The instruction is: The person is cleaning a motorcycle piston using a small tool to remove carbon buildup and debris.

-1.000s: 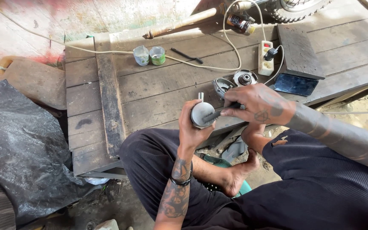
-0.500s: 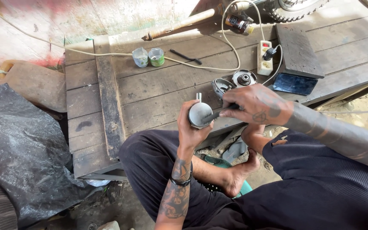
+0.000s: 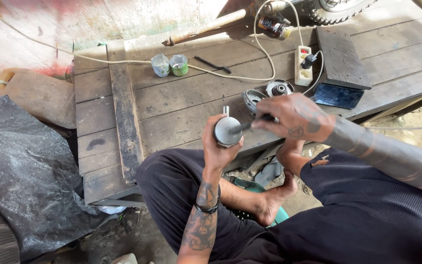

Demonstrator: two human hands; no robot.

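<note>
The wooden desk (image 3: 181, 102) carries two small cups (image 3: 169, 65) near its far edge. Over its near edge, the left hand (image 3: 221, 146) grips a round metal part (image 3: 227, 131); the right hand (image 3: 296, 117) pinches a thin dark tool (image 3: 250, 124) touching it.

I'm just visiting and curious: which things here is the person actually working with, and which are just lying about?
In use:
- round grey metal cylinder part, gripped in the left hand
- thin dark tool, held by the right hand against the part's face

Lying about:
- two small cut-off cups
- white power strip
- dark phone-like slab
- black plastic sheet
</note>
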